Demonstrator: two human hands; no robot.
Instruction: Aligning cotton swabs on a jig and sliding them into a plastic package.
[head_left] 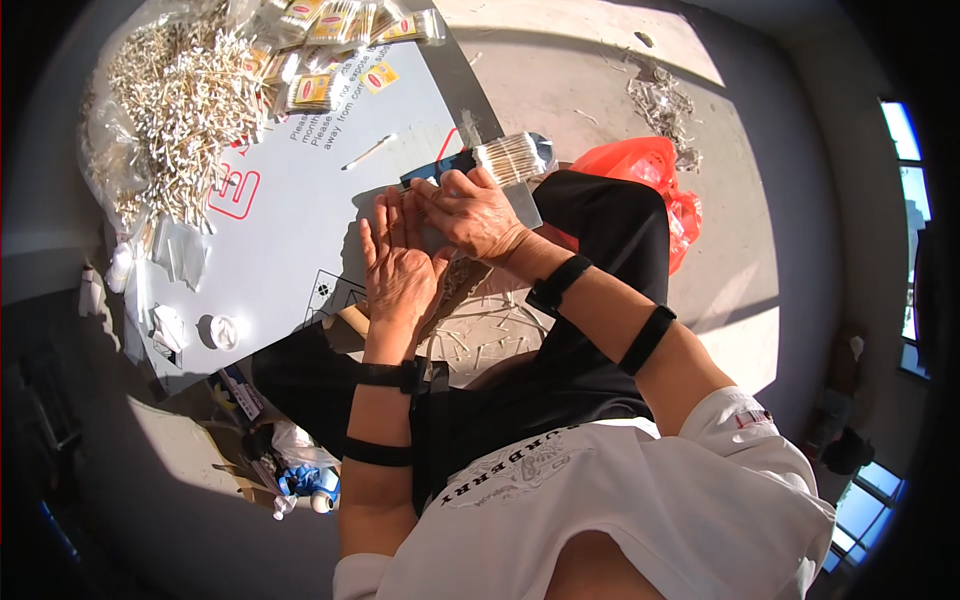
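Observation:
Palm down at the table's near edge, my left hand [405,270] lies with its fingers stretched out and nothing visible gripped. My right hand [470,215] is beside it, fingers bent and pressed together at my left fingertips; what they hold, if anything, is hidden. Just beyond my right knuckles lies a row of cotton swabs [510,155], next to a dark blue strip [452,166]. A clear, greyish flat piece of plastic [522,205] sticks out beside my right hand. One loose cotton swab [368,152] rests on the table farther left.
A big heap of cotton swabs [180,110] in clear plastic covers the table's far left. Packed swab bags [325,30] lie beside it. Crumpled white pieces [224,332] sit at the left corner. A red plastic bag [685,215] is right of my knee; swabs [485,325] litter the floor.

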